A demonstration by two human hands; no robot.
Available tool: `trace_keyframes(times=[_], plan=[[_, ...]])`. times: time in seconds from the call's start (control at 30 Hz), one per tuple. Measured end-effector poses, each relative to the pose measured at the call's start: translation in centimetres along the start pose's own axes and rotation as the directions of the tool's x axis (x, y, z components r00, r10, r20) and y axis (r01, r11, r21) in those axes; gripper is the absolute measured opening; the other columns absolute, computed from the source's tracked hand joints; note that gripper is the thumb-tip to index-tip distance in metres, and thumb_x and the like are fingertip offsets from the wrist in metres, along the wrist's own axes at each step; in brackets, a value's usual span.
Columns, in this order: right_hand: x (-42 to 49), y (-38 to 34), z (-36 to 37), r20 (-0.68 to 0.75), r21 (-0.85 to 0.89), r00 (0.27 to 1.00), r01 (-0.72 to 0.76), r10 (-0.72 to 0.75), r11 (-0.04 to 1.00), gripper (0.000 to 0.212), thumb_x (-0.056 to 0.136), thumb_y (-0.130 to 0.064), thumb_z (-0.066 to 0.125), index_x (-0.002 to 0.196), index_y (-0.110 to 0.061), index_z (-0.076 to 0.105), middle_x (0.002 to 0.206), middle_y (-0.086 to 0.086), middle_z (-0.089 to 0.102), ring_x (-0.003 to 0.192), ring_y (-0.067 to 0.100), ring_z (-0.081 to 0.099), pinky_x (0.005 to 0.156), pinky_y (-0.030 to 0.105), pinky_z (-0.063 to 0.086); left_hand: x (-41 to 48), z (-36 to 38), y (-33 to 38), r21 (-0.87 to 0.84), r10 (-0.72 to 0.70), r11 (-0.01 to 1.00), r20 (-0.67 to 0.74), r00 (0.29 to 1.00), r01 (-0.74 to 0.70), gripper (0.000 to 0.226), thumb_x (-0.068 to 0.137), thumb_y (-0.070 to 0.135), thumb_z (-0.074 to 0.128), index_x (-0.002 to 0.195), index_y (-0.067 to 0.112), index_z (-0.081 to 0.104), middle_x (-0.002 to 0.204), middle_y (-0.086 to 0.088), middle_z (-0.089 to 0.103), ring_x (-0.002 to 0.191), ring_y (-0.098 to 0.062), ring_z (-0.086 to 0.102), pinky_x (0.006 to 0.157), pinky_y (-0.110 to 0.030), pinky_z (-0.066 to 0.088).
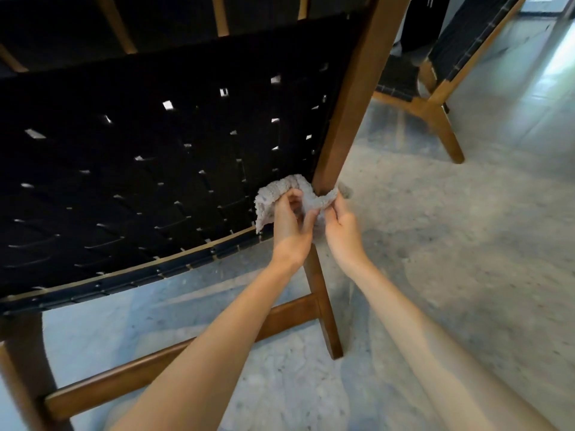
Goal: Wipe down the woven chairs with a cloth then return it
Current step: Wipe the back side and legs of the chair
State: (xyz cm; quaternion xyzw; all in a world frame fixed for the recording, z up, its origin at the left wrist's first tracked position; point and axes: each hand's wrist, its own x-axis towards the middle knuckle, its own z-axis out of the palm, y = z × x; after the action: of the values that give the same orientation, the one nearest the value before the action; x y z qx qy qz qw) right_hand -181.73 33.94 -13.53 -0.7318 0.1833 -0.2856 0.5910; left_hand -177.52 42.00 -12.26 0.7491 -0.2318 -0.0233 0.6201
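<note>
Gripping a pale grey cloth between them, both hands work at the wooden post on the right side of the nearer woven chair. The left hand has its fingers curled into a bunch of the fabric on the webbing side of the post, with the thumb pressed against the cloth. The right hand pinches the other end on the open side, its fingers bent tightly around the fabric. Between the two hands the cloth crosses the near face of the post and touches it, just above the level of the rail edging the black woven panel. A loose corner of the cloth hangs over the black straps beside the left hand. Below the hands the post runs down as a leg to the pale speckled floor, joined by a wooden crossbar. Both forearms are bare. A second woven chair stands well apart at the upper right.
</note>
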Motion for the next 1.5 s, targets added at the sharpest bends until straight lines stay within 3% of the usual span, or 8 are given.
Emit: trace_keyframes(times=[0.1,0.23,0.5,0.77,0.97,1.23,1.4,1.5], plan=[[0.6,1.8,0.4,0.065,0.026,0.988,-0.139,0.137,0.990,0.038,0.098,0.000,0.038,0.131,-0.015,0.048,0.124,0.004,0.058,0.110,0.014,0.056,0.099,0.030,0.045,-0.3,0.1,-1.6,0.006,-0.110,0.994,0.057,0.992,0.110,0.041,0.089,0.009,0.062,0.125,0.005,0.043,0.123,-0.008,0.054,0.113,-0.016,0.054,0.101,-0.029,0.044],[1.5,2.6,0.3,0.106,-0.045,0.972,-0.208,0.212,0.977,0.033,0.093,0.004,0.040,0.116,-0.016,0.051,0.118,0.013,0.062,0.109,0.027,0.059,0.098,0.048,0.047,-0.5,-0.4,-2.2,0.025,-0.163,0.987,0.132,0.978,0.161,0.042,0.090,0.005,0.059,0.127,0.002,0.041,0.122,-0.003,0.051,0.115,-0.010,0.047,0.086,-0.003,0.041],[-1.6,1.1,-2.0,-0.018,-0.195,0.999,-0.031,0.028,0.980,0.011,0.089,-0.004,0.061,0.097,-0.010,0.065,0.084,-0.003,0.066,0.077,0.007,0.062,0.067,0.025,0.047,-2.5,-3.3,-1.9,0.106,-0.221,0.974,0.273,0.936,0.199,0.026,0.098,0.006,0.045,0.124,0.007,0.047,0.120,-0.006,0.054,0.116,-0.021,0.052,0.099,-0.035,0.045],[-12.1,-2.7,-0.8,0.159,-0.318,0.987,0.085,-0.035,0.944,0.011,0.083,-0.020,0.073,0.090,-0.014,0.067,0.077,-0.010,0.067,0.069,-0.006,0.059,0.060,0.009,0.044,-9.8,-12.2,-0.6,-0.074,-0.182,0.975,0.264,0.947,0.209,0.025,0.091,0.012,0.060,0.097,0.019,0.036,0.102,-0.012,0.068,0.088,-0.012,0.066,0.071,-0.017,0.049],[-19.2,-3.4,3.1,0.306,-0.372,0.952,0.126,-0.007,0.920,0.019,0.079,-0.026,0.077,0.079,-0.028,0.059,0.082,-0.004,0.053,0.070,0.010,0.054,0.067,0.027,0.048,-15.2,-22.2,-2.4,0.012,-0.226,0.973,0.246,0.943,0.231,0.024,0.090,0.020,0.061,0.103,0.028,0.042,0.101,0.001,0.068,0.088,-0.015,0.067,0.076,-0.024,0.053],[-21.9,-5.1,10.7,0.508,-0.475,0.860,0.232,0.049,0.849,0.023,0.084,-0.032,0.071,0.097,-0.019,0.057,0.112,-0.009,0.047,0.083,0.003,0.051,0.074,0.011,0.040,-20.0,-33.2,-7.6,0.314,-0.202,0.937,0.128,0.971,0.154,0.037,0.092,0.019,0.058,0.127,0.027,0.046,0.123,0.004,0.055,0.107,-0.013,0.058,0.085,-0.020,0.051],[-20.9,-8.5,16.1,0.713,-0.481,0.696,0.399,0.084,0.780,0.027,0.085,-0.044,0.066,0.092,-0.024,0.049,0.085,-0.002,0.060,0.066,0.011,0.052,0.061,0.030,0.042,-20.1,-35.7,-7.3,0.331,-0.121,0.943,0.253,0.960,0.031,0.066,0.085,0.029,0.068,0.141,0.037,0.035,0.130,0.023,0.035,0.108,-0.003,0.048,0.081,-0.013,0.048],[-19.9,-11.0,18.9,0.751,-0.446,0.658,0.445,0.054,0.777,0.033,0.081,-0.046,0.069,0.092,-0.021,0.052,0.087,0.002,0.063,0.076,0.021,0.058,0.068,0.038,0.048,-19.1,-36.4,-7.2,0.367,-0.056,0.930,0.241,0.969,-0.037,0.052,0.087,0.025,0.067,0.133,0.026,0.045,0.123,0.014,0.047,0.101,-0.004,0.050,0.080,-0.016,0.047]])
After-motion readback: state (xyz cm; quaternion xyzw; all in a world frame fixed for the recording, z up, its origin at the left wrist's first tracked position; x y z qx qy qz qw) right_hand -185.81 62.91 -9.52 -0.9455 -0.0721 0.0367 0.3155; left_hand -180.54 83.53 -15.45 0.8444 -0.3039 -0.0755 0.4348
